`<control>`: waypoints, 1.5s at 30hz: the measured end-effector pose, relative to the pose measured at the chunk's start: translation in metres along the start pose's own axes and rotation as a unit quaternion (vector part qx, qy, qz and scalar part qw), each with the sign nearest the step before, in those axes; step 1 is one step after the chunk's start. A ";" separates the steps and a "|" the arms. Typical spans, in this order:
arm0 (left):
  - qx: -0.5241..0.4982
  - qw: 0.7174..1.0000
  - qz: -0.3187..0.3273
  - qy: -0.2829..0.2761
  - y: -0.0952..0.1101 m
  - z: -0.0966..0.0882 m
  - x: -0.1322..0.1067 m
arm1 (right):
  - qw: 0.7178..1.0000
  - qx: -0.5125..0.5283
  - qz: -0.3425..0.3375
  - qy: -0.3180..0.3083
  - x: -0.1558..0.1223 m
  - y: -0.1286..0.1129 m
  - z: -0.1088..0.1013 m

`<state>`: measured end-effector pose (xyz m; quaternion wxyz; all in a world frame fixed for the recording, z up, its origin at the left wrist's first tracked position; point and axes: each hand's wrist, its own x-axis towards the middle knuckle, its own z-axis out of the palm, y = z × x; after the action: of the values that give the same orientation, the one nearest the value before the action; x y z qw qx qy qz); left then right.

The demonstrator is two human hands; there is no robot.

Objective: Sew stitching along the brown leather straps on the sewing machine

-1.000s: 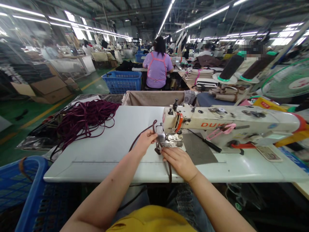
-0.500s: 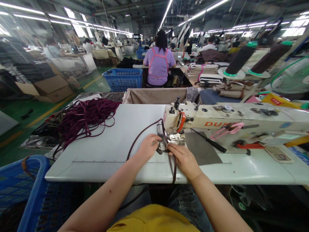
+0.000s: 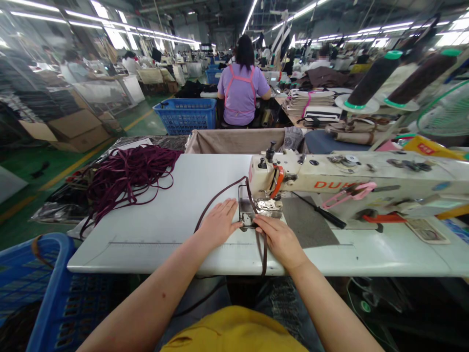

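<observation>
A dark maroon strap [image 3: 220, 195] loops from the needle area of the white sewing machine [image 3: 351, 183] back across the table and hangs over the front edge. My left hand [image 3: 219, 224] lies flat on the table just left of the presser foot [image 3: 269, 206], fingers stretched out beside the strap. My right hand [image 3: 280, 239] rests in front of the foot, fingers extended and pressing down on the strap where it runs toward me.
A heap of maroon straps [image 3: 126, 176] lies at the table's far left. A blue basket [image 3: 40, 288] stands at my lower left. A dark tool [image 3: 322, 212] lies under the machine arm. Thread cones [image 3: 373, 78] and a fan [image 3: 445, 110] stand at right. A person in purple [image 3: 242, 90] sits ahead.
My left hand has let go of the strap loop and flattened on the table. My right hand slid closer to the presser foot. The view shifted slightly.
</observation>
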<state>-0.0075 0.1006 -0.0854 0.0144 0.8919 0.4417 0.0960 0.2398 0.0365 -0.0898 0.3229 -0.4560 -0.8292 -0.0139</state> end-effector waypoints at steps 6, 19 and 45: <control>-0.006 0.993 -0.100 0.060 -0.001 -0.016 0.016 | 1.000 -0.001 0.010 -0.011 0.000 0.001 0.001; -0.092 0.992 -0.075 0.048 0.007 -0.023 0.057 | 0.999 0.015 0.022 -0.030 0.001 0.001 -0.001; -0.294 0.929 -0.220 -0.051 0.018 -0.024 0.087 | 0.999 0.026 0.022 -0.036 0.005 -0.001 -0.003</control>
<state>0.0537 0.1569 -0.0457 0.3192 0.7319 0.5774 0.1705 0.2391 0.0384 -0.0845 0.3043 -0.4658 -0.8303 0.0310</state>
